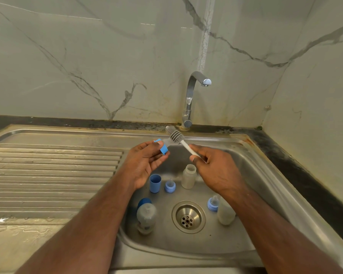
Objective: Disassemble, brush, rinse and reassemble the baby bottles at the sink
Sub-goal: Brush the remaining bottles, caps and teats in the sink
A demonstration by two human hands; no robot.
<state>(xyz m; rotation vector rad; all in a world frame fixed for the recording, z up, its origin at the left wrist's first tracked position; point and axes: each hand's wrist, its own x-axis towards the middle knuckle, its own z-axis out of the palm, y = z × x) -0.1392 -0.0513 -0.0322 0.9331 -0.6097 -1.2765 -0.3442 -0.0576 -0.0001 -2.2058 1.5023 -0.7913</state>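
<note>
My left hand [147,161] holds a blue bottle cap [163,148] between thumb and fingers above the sink basin [251,171]. My right hand [214,169] grips the white handle of a grey bottle brush [176,136], whose head points up and left, close to the cap. In the basin stand a blue cap [155,182], a blue collar with a teat [170,186] and an open clear bottle [189,176]. At the front left stands an assembled bottle [146,217] with a blue cap [144,201] behind it. At the right, another collar with teat [213,203] stands beside a bottle body [226,213] partly hidden by my right forearm.
A chrome tap [194,95] rises behind the basin, no water running. The drain [188,217] lies in the basin's middle. A ridged steel draining board [53,175] stretches to the left. Marble walls close the back and right, with a dark counter strip [305,175] along the right.
</note>
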